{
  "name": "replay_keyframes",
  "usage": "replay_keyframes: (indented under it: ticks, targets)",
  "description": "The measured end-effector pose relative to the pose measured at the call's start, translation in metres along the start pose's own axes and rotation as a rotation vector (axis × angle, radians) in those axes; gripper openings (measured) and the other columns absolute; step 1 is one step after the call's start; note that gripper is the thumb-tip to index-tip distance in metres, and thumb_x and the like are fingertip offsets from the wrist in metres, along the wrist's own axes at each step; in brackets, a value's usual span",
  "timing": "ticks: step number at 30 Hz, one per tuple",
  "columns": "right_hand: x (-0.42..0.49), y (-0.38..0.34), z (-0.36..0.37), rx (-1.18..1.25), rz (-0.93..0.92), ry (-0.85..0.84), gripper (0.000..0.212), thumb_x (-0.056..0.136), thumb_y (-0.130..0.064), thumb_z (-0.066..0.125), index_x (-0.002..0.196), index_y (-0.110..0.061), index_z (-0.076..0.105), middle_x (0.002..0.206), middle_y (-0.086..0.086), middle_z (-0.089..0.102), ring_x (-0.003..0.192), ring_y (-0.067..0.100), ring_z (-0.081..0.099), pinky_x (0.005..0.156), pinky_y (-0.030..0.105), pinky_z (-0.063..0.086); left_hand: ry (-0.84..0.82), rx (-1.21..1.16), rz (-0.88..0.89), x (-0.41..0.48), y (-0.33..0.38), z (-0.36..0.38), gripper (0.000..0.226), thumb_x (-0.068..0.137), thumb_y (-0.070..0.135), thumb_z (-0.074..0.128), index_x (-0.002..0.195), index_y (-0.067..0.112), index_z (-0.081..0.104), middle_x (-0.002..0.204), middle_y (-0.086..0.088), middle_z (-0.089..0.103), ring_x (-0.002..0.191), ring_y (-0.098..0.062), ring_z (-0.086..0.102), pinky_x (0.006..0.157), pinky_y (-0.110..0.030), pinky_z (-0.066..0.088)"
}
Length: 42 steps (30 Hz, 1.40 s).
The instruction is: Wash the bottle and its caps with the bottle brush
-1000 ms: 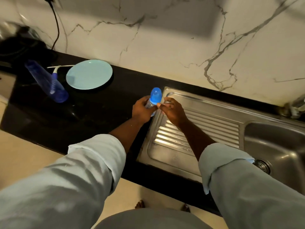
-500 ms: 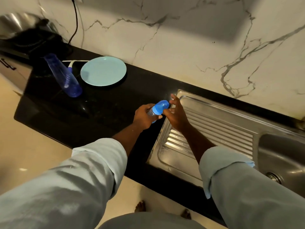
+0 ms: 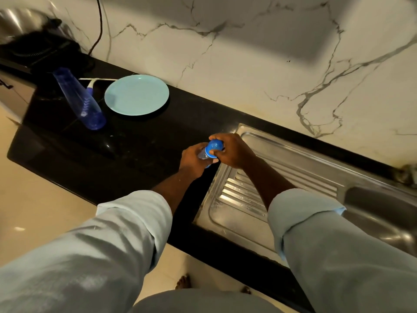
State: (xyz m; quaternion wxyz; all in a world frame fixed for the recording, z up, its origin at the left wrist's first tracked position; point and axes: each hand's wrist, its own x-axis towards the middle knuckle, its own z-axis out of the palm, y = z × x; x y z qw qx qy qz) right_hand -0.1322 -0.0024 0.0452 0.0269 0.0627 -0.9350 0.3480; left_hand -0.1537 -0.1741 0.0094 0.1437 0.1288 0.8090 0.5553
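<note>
left hand [image 3: 193, 162] gripping small clear plastic bottle [image 3: 203, 155] by body, over black counter [image 3: 140, 147] edge beside steel drainboard [image 3: 277, 175]. right hand [image 3: 235, 152] grip curling round rounded blue cap [image 3: 215, 147]. probably handling light, smooth, slippery when wet: bracing body, twisting cap rim.

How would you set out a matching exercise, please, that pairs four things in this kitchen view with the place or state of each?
Things:
1. blue cap
2. light blue plate
3. tall blue bottle
4. left hand

Places or states:
A. lies flat on the black counter
B. gripped by the right hand
C. holds the clear piece under the cap
D. stands left of the plate

Pairs: 1-B, 2-A, 3-D, 4-C
</note>
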Motion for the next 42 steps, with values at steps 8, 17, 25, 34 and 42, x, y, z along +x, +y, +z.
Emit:
replay_keyframes:
  ticks: [8,17,25,34,42]
  targets:
    - [0.023,-0.020,0.006,-0.091,0.023,-0.094,0.052,0.088,-0.017,0.077,0.133,0.000,0.056,0.126,0.019,0.066,0.115,0.030,0.064,0.098,0.029,0.049,0.072,-0.086,-0.121,0.002,-0.010,-0.003,0.045,0.081,0.014,0.082,0.122,0.021,0.064,0.108,0.007,0.070,0.097,-0.007,0.067,0.077,-0.015,0.051]
    - [0.013,-0.032,0.022,-0.062,0.034,0.007,0.047,0.088,-0.023,0.076,0.127,-0.002,0.063,0.115,0.015,0.071,0.104,0.028,0.068,0.095,0.038,0.056,0.132,-0.203,-0.171,-0.008,-0.009,-0.002,0.028,0.088,0.017,0.075,0.112,0.026,0.064,0.097,0.011,0.069,0.086,-0.001,0.068,0.072,-0.014,0.050]
    - [0.004,-0.042,0.034,-0.102,0.133,0.117,0.050,0.090,-0.030,0.075,0.132,-0.008,0.060,0.120,0.011,0.070,0.108,0.025,0.067,0.098,0.034,0.052,0.149,-0.205,-0.200,-0.008,-0.006,-0.001,0.021,0.092,0.016,0.070,0.109,0.027,0.065,0.093,0.009,0.070,0.081,-0.002,0.069,0.068,-0.015,0.051]
    - [0.001,-0.042,0.040,-0.031,0.268,0.104,0.073,0.088,-0.030,0.078,0.148,-0.006,0.044,0.141,0.015,0.057,0.128,0.031,0.057,0.111,0.043,0.044,0.080,-0.072,-0.247,-0.007,0.005,-0.014,0.043,0.089,0.016,0.075,0.130,0.023,0.061,0.105,0.010,0.065,0.096,-0.007,0.064,0.079,-0.020,0.046]
    - [-0.020,-0.035,0.039,-0.020,0.382,0.135,0.083,0.086,-0.034,0.078,0.152,-0.007,0.035,0.149,0.015,0.051,0.134,0.030,0.053,0.108,0.048,0.048,0.043,0.022,-0.257,-0.016,0.001,-0.027,0.083,0.074,0.023,0.089,0.146,0.021,0.048,0.144,-0.003,0.054,0.133,-0.023,0.051,0.109,-0.038,0.045]
